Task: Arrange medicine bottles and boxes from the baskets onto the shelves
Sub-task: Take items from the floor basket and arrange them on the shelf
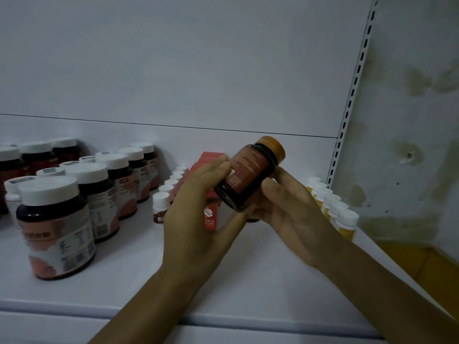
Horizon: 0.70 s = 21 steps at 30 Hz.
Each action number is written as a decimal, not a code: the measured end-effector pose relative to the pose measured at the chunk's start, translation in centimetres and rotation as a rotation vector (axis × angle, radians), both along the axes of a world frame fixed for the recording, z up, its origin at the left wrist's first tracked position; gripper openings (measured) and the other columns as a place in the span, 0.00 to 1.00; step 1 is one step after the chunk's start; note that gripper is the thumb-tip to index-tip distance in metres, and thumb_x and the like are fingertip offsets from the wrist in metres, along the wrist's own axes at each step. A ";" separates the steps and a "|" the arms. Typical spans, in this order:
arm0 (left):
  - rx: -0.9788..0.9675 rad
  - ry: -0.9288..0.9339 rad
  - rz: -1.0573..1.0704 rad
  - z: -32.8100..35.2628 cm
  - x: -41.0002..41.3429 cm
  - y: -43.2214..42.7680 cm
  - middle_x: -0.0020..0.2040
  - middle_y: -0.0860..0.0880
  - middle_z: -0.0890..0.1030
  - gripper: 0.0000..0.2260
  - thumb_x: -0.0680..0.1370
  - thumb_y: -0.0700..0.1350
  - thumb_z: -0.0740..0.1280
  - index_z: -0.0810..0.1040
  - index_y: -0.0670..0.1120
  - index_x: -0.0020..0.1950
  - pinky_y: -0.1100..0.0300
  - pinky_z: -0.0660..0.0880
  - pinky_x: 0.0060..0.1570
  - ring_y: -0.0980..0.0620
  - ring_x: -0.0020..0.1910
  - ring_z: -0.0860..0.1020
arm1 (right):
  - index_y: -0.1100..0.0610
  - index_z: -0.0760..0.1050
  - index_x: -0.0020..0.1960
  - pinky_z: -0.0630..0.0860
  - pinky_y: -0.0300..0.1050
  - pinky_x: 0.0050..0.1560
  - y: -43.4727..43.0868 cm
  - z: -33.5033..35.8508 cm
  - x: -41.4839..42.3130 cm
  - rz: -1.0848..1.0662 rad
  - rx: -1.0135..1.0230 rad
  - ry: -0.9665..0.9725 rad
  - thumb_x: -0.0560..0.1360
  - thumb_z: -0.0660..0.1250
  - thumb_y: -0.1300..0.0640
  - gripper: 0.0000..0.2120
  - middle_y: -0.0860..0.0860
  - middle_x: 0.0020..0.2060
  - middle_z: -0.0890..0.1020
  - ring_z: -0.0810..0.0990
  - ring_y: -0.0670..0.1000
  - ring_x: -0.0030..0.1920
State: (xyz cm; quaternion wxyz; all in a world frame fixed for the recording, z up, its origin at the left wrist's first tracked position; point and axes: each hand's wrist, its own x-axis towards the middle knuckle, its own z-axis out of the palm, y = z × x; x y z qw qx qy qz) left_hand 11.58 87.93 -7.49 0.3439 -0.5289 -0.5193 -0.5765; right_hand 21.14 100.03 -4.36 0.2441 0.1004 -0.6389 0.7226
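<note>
A white shelf [139, 269] holds white-capped bottles [54, 219] in rows at the left, like with like. In the middle, the left hand [198, 207] and right hand [293, 214] both curl round a tipped orange-capped bottle [250, 175], likely to read its label.

Print on bottle [248, 177], box [210, 220] blurred; nothing legible.
</note>
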 end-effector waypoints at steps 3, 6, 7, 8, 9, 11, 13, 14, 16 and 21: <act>-0.024 0.079 -0.004 -0.2 0.0 0.1 0.67 0.49 0.72 0.23 0.72 0.44 0.71 0.70 0.46 0.64 0.48 0.77 0.56 0.52 0.67 0.72 | 0.56 0.71 0.64 0.79 0.44 0.45 0.2 -0.2 -0.1 0.006 -0.040 -0.016 0.60 0.80 0.47 0.36 0.56 0.52 0.83 0.83 0.54 0.52; -0.077 -0.002 -0.047 -0.2 0.5 0.1 0.67 0.50 0.73 0.27 0.71 0.51 0.72 0.69 0.45 0.67 0.61 0.76 0.57 0.55 0.66 0.73 | 0.57 0.71 0.64 0.81 0.48 0.49 0.5 -0.3 0.1 0.021 -0.020 -0.007 0.64 0.78 0.54 0.32 0.57 0.53 0.82 0.82 0.55 0.53; -0.092 -0.069 -0.071 -0.1 0.6 0.0 0.65 0.53 0.74 0.30 0.71 0.55 0.71 0.68 0.45 0.68 0.65 0.76 0.55 0.57 0.63 0.74 | 0.57 0.71 0.65 0.80 0.50 0.52 0.5 -0.3 0.1 0.021 -0.003 -0.006 0.64 0.77 0.56 0.31 0.58 0.54 0.81 0.81 0.56 0.54; -0.098 -0.127 -0.085 0.0 0.8 -0.1 0.63 0.57 0.74 0.30 0.72 0.58 0.70 0.68 0.47 0.69 0.68 0.76 0.52 0.60 0.60 0.76 | 0.58 0.71 0.65 0.80 0.49 0.52 0.5 -0.4 0.2 0.016 0.004 -0.006 0.65 0.75 0.57 0.31 0.57 0.54 0.81 0.81 0.57 0.55; -0.095 -0.160 -0.083 0.0 0.8 -0.1 0.61 0.62 0.74 0.29 0.72 0.59 0.69 0.68 0.49 0.69 0.69 0.76 0.50 0.63 0.58 0.76 | 0.57 0.70 0.65 0.80 0.47 0.50 0.4 -0.4 0.1 0.008 -0.001 -0.010 0.65 0.73 0.58 0.29 0.56 0.53 0.82 0.81 0.56 0.54; -0.076 -0.186 -0.073 -0.1 0.8 -0.2 0.61 0.65 0.74 0.27 0.72 0.57 0.69 0.66 0.55 0.68 0.66 0.78 0.48 0.64 0.57 0.77 | 0.56 0.70 0.64 0.79 0.43 0.47 0.3 -0.5 0.1 0.010 -0.016 -0.018 0.64 0.71 0.58 0.29 0.53 0.50 0.83 0.82 0.55 0.52; -0.052 -0.175 -0.083 -0.1 0.9 -0.3 0.64 0.58 0.74 0.28 0.71 0.54 0.71 0.64 0.58 0.67 0.63 0.79 0.49 0.61 0.60 0.76 | 0.55 0.71 0.64 0.79 0.43 0.47 0.2 -0.5 0.0 0.032 -0.024 -0.010 0.65 0.72 0.57 0.28 0.53 0.51 0.83 0.82 0.55 0.53; -0.037 -0.144 -0.073 -0.1 1.0 -0.3 0.66 0.54 0.74 0.28 0.71 0.52 0.71 0.63 0.59 0.67 0.61 0.79 0.50 0.59 0.62 0.75 | 0.55 0.71 0.64 0.79 0.44 0.47 0.1 -0.4 0.0 0.035 -0.024 0.000 0.65 0.74 0.55 0.29 0.54 0.52 0.83 0.82 0.55 0.54; -0.017 -0.068 -0.031 -0.1 1.0 -0.3 0.67 0.56 0.72 0.29 0.71 0.50 0.72 0.61 0.58 0.67 0.60 0.78 0.53 0.58 0.64 0.73 | 0.56 0.71 0.64 0.79 0.43 0.46 0.0 -0.3 0.0 0.017 -0.021 0.014 0.65 0.76 0.51 0.31 0.56 0.53 0.82 0.82 0.56 0.53; -0.049 -0.129 -0.064 -0.1 0.8 -0.2 0.64 0.63 0.71 0.29 0.71 0.54 0.71 0.65 0.52 0.69 0.60 0.78 0.53 0.61 0.61 0.74 | 0.57 0.73 0.61 0.79 0.41 0.43 0.2 -0.2 0.3 -0.002 -0.019 0.024 0.65 0.69 0.55 0.24 0.53 0.48 0.83 0.82 0.53 0.48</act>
